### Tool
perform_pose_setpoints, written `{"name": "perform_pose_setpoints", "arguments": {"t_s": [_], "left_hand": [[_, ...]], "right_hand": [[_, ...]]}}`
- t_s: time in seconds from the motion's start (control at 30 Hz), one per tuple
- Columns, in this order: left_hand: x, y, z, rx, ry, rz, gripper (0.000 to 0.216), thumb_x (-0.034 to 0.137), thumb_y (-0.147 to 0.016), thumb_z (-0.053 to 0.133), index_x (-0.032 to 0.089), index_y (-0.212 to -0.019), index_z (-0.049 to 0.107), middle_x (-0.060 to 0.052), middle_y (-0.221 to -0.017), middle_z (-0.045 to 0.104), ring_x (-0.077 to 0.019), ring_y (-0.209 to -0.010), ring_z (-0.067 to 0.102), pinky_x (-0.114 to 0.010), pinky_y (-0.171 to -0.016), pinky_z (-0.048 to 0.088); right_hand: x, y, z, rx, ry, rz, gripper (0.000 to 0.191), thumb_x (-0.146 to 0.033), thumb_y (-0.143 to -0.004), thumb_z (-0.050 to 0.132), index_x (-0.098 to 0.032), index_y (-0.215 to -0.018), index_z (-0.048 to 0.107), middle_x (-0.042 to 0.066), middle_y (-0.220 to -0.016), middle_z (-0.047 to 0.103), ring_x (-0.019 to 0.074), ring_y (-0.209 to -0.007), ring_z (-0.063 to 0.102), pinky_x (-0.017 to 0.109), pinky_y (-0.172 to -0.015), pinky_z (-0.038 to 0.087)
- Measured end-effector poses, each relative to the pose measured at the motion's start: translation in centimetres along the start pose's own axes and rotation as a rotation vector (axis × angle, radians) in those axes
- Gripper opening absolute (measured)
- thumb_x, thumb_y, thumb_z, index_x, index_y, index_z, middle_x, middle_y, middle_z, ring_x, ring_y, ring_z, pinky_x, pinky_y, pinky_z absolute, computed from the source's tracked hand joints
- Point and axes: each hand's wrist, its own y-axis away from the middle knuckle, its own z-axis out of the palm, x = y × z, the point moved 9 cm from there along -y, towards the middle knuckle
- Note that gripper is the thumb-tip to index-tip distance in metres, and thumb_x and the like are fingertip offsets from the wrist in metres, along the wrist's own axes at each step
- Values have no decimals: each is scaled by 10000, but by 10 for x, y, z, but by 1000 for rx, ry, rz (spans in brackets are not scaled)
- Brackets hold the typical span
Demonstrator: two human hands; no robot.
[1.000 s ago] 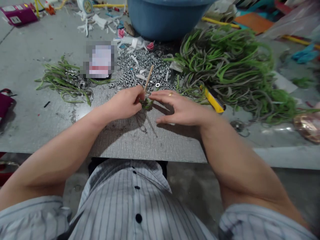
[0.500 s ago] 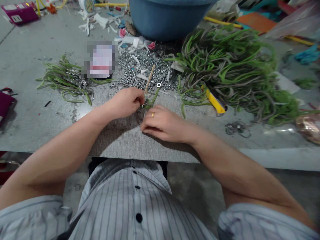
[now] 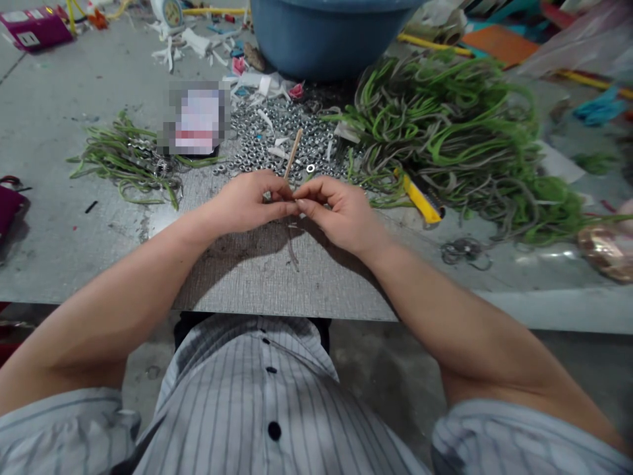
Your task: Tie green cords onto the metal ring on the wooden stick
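My left hand (image 3: 260, 201) and my right hand (image 3: 341, 211) meet over the near part of the table, thumbs and forefingers pinched together at the tips. Between them is a thin grey-green cord (image 3: 293, 251), its greyish tail hanging down towards me; the fingers hide the rest of it. Just beyond my left fingertips a thin wooden stick (image 3: 293, 157) slants upward, its lower end hidden, so I cannot tell whether it is held. A pale metal ring (image 3: 310, 168) lies past my fingers, at the near side of many scattered small metal rings (image 3: 252, 142).
A big pile of green and grey cords (image 3: 445, 138) is at right, with a yellow cutter knife (image 3: 420, 198) beside it. A smaller cord bundle (image 3: 126, 161) and a blurred-out phone-like object (image 3: 198, 122) lie left. The blue basin (image 3: 331, 39) stands at the back among scraps.
My right hand has moved up and away from me to meet my left fingertips, now pinching. The cord's tail shows below the hands, and the green end seen beyond them is mostly hidden.
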Motion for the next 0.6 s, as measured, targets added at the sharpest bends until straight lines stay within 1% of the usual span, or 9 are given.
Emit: {"name": "perform_pose_setpoints", "arguments": {"t_s": [0.1, 0.23, 0.37, 0.6], "left_hand": [[-3, 0, 1, 5, 13, -18, 180, 342, -903, 617, 229, -886, 756, -50, -867, 751, -210, -875, 676, -319, -781, 498], [-5, 0, 1, 3, 48, -51, 203, 309, -909, 585, 203, -873, 755, -35, -792, 728, -196, -809, 663, -305, -740, 482], [-6, 0, 1, -10, 90, -83, 257, 313, -934, 551, 187, -817, 743, -27, -723, 694, -181, -747, 640, -301, -705, 467], [-7, -1, 2, -5, 131, -95, 167, 263, -870, 613, 181, -842, 756, -25, -770, 728, -172, -777, 659, -299, -762, 491]], "right_hand": [[2, 0, 3, -9, -18, 17, 121, -303, -871, 613, -228, -953, 659, 4, -818, 698, 176, -753, 639, 337, -728, 524], [5, 0, 4, -22, -16, 26, 110, -295, -895, 597, -239, -985, 625, -12, -776, 659, 173, -731, 628, 334, -709, 519], [6, 1, 6, -42, -1, 3, 126, -349, -945, 577, -247, -1019, 594, -8, -807, 653, 174, -750, 628, 347, -733, 521], [8, 1, 5, -11, -7, 17, 151, -369, -954, 571, -260, -1057, 569, 1, -850, 659, 185, -796, 649, 356, -767, 522]]}}
